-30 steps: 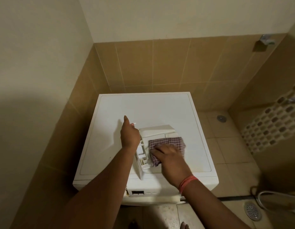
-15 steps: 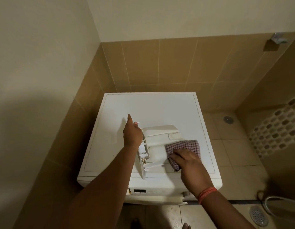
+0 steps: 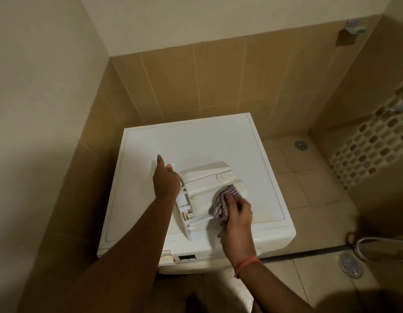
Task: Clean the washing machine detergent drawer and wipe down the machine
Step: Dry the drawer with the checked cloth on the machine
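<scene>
A white washing machine (image 3: 148, 154) stands in a tiled corner. The white detergent drawer (image 3: 205, 186) lies taken out on the machine's top. My left hand (image 3: 166, 181) holds the drawer's left end, with the forefinger stretched out over the lid. My right hand (image 3: 237, 213) grips a bunched red-and-white checked cloth (image 3: 225, 199) and presses it against the drawer's near right part. The hand hides part of the cloth. The empty drawer slot (image 3: 167, 259) shows at the machine's front top left.
Tiled walls close in the machine at the left and behind. Tiled floor lies to the right with a round drain (image 3: 300, 144) at the back, a second drain (image 3: 350, 265) near the front and a metal hose (image 3: 367, 241) beside it.
My right hand drew the cloth from the drawer's right side back onto the drawer, bunching it up. The left hand kept its hold. The camera swung a little.
</scene>
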The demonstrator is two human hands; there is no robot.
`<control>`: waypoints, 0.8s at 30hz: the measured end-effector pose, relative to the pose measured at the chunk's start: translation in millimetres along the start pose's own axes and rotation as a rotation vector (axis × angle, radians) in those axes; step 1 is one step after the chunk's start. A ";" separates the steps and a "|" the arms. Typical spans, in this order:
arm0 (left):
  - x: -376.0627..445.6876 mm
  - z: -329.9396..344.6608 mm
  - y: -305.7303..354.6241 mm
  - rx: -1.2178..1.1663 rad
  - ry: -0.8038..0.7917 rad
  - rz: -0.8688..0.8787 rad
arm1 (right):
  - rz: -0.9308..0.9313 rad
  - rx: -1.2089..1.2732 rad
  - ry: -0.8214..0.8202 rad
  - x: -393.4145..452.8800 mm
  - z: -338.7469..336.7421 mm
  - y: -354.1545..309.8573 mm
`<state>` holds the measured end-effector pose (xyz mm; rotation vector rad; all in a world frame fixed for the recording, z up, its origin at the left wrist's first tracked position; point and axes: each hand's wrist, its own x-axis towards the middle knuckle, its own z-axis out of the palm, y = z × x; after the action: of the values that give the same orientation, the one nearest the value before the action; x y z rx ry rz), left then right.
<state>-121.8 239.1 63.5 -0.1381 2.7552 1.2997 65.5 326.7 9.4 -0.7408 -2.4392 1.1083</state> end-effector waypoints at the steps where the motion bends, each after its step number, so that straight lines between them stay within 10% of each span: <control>1: 1.4 1.6 -1.3 0.000 -0.001 -0.004 | 0.134 0.117 0.053 7.9 -1.8 -1.5; 7: 8.9 11.1 -4.0 -0.027 0.024 -0.020 | 0.486 0.289 0.184 29.8 12.5 -7.4; 16: 21.2 17.5 -16.0 -0.015 -0.014 0.012 | 0.423 0.391 0.045 -15.5 37.0 -42.5; 24: 12.7 11.7 -3.5 0.540 -0.037 0.406 | 0.452 0.229 0.246 33.6 9.7 -17.1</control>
<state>-133.4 245.4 52.0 0.4974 3.0808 0.5460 28.4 331.6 20.0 -1.3048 -1.9480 1.3352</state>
